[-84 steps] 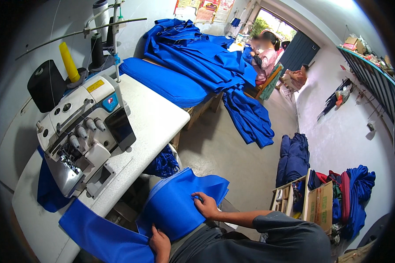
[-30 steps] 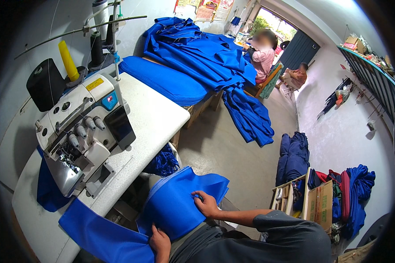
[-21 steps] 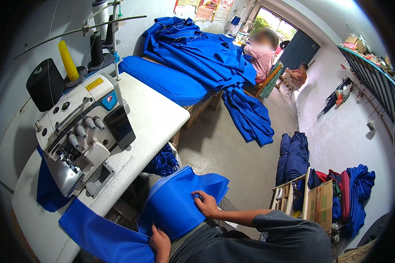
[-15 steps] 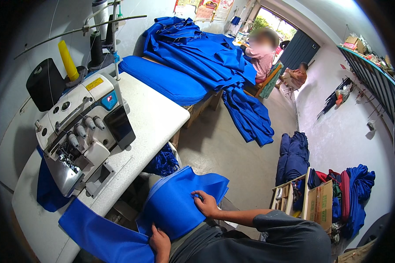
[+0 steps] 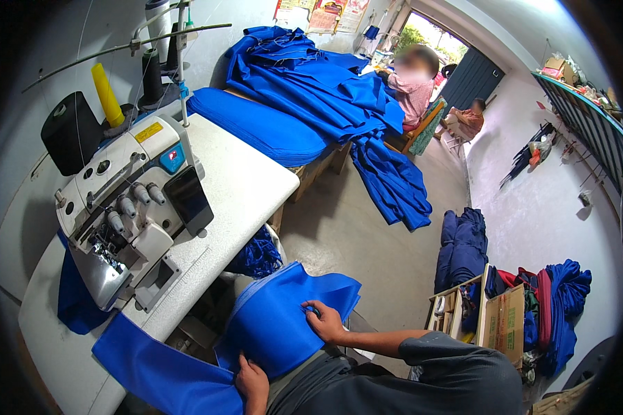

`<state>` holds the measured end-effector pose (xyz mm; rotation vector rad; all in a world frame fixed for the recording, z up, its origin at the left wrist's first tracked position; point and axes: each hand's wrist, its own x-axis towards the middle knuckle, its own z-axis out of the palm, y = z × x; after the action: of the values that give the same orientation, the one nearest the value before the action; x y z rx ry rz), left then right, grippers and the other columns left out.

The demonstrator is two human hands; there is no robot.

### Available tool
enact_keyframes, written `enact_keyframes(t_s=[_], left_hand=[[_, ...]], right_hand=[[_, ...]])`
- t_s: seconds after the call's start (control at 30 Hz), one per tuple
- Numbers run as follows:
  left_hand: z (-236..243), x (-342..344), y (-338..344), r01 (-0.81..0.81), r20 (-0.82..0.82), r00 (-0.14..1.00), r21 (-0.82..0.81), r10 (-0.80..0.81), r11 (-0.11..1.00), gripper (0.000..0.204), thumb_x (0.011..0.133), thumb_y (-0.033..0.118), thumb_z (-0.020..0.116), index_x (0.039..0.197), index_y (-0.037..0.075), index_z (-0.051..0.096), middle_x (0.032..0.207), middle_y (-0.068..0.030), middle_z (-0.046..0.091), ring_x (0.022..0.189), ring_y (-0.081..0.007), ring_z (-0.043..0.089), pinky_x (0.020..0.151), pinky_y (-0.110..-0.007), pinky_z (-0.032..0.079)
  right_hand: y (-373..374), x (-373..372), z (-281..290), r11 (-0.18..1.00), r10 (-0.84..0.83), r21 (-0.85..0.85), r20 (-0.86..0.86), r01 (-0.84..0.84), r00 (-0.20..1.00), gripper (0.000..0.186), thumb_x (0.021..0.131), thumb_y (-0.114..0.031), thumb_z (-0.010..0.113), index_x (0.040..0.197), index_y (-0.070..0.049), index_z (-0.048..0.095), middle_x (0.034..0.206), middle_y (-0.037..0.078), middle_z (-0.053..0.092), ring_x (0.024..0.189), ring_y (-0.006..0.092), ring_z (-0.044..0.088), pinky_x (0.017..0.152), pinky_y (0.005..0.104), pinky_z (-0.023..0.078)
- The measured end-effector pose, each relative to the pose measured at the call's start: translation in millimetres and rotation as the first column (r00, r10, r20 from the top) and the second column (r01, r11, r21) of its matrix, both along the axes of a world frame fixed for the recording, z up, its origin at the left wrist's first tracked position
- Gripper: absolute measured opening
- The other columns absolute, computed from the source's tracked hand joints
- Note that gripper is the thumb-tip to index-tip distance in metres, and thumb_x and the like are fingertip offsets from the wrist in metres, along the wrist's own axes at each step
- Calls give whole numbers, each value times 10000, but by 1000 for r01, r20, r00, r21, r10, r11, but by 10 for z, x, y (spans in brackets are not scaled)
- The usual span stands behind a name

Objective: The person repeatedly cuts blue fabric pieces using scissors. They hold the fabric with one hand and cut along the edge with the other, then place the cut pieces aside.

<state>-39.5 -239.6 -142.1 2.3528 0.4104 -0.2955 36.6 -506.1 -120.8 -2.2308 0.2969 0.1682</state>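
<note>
Pieces of smooth blue cloth (image 5: 273, 321) lie across my lap beside the sewing table. My right hand (image 5: 325, 324) rests on top of the cloth, its fingers curled and pinching the fabric. At the near left edge, my left hand (image 5: 252, 380) grips the cloth, with part of its fingers hidden. Another blue strip (image 5: 163, 370) runs from the table edge down toward my left wrist. An overlock sewing machine (image 5: 128, 214), white with several grey tension dials, stands on the white table (image 5: 242, 173), left of my hands. A dark phone (image 5: 190, 200) leans against its right side.
Piled blue cloth (image 5: 304, 90) covers a table farther back, one end hanging toward the floor. Thread cones (image 5: 73, 135) stand behind the machine. Below the table edge sits a bag of blue scraps (image 5: 257, 254). A cardboard box (image 5: 503, 325) and fabric rolls (image 5: 462, 249) stand right. Two people sit far off.
</note>
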Motion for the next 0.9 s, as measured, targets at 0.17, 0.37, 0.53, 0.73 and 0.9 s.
enact_keyframes(t_s=[0.17, 0.37, 0.53, 0.73, 0.9], left_hand=[[-43, -9, 8, 1, 3, 1000, -9, -1, 1000, 413, 1017, 92, 514, 1393, -69, 567, 983, -330, 722, 871, -497, 699, 745, -546, 539], [-110, -37, 14, 10, 52, 999, 4, -10, 1000, 432, 1026, 100, 509, 1438, -25, 550, 941, -307, 725, 836, -487, 698, 722, -542, 533], [-74, -16, 14, 4, 46, 999, 7, -4, 1000, 440, 1036, 114, 505, 1461, 6, 541, 902, -292, 721, 808, -483, 690, 693, -533, 525], [-182, -69, 12, 20, 63, 998, 30, -22, 999, 415, 1039, 122, 511, 1422, -26, 565, 854, -288, 707, 763, -472, 680, 661, -533, 509], [-141, -45, 23, 10, 75, 997, 11, -11, 1000, 410, 1033, 114, 514, 1407, -41, 571, 837, -295, 703, 749, -476, 676, 658, -534, 508]], right_hand=[[6, 3, 8, 1000, -1, 13, 0, 1, 1000, 332, 1004, -230, 627, 1310, -111, 677, 1101, 161, 748, 875, 217, 726, 821, 350, 564], [7, 18, -2, 1000, -2, 8, 10, 2, 1000, 330, 1001, -227, 629, 1307, -114, 680, 1101, 170, 749, 881, 225, 728, 831, 356, 565], [-12, -11, -127, 1000, -19, 3, 130, 19, 991, 346, 970, -295, 646, 1289, -170, 694, 911, 172, 737, 778, 287, 726, 729, 405, 557], [-33, -28, -209, 1000, -23, 13, 167, 21, 986, 349, 967, -284, 647, 1290, -161, 698, 931, 172, 745, 772, 283, 723, 727, 403, 557], [-9, -12, -148, 1000, -13, 2, 151, 13, 988, 345, 966, -279, 649, 1285, -158, 700, 944, 177, 746, 765, 282, 722, 726, 402, 558]])
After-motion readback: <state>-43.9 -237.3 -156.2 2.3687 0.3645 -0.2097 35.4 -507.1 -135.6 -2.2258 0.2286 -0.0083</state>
